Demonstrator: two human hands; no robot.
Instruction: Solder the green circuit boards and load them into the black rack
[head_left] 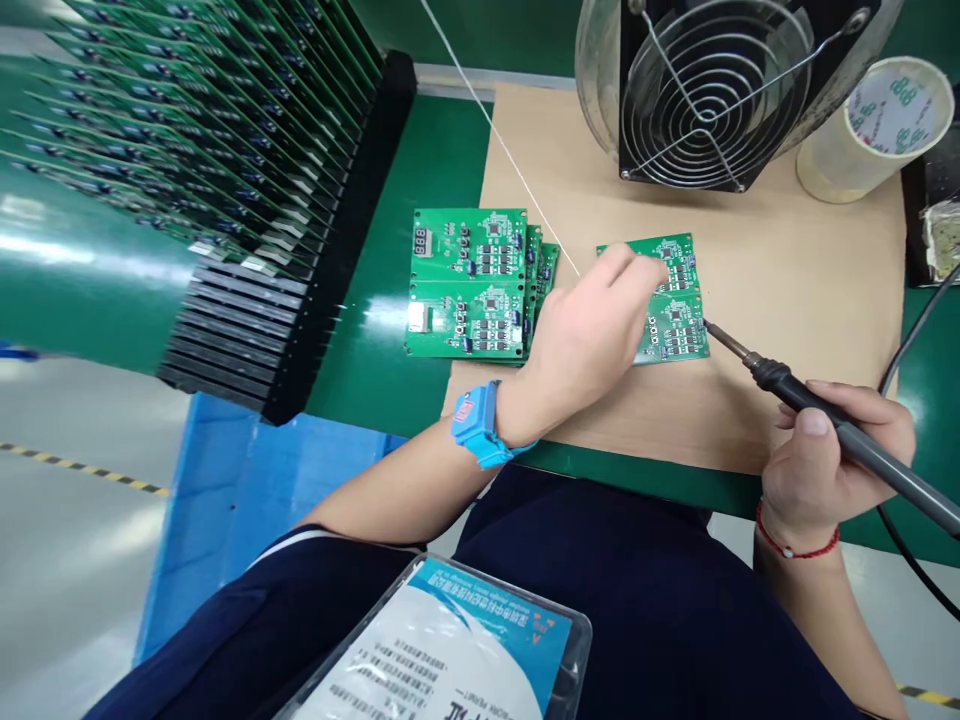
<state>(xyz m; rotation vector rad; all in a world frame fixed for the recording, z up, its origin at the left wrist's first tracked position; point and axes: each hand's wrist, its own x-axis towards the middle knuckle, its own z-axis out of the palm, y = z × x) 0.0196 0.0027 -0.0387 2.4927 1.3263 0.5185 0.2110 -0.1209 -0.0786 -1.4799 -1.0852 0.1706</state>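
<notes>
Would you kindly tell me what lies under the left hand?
A green circuit board on brown cardboard: its right side shows past the left hand. The hand covers much of the board's left side; any parts there cannot be seen.

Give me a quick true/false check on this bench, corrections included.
1. The right grip holds a soldering iron. True.
2. The left wrist is bare. False: a blue wristband is on it.
3. The iron's tip is near the right edge of the board by the left grip. True.
4. That board lies directly on the green tabletop. False: it lies on a tan sheet.
5. In the picture, a tape roll stands right of the fan. True.
</notes>
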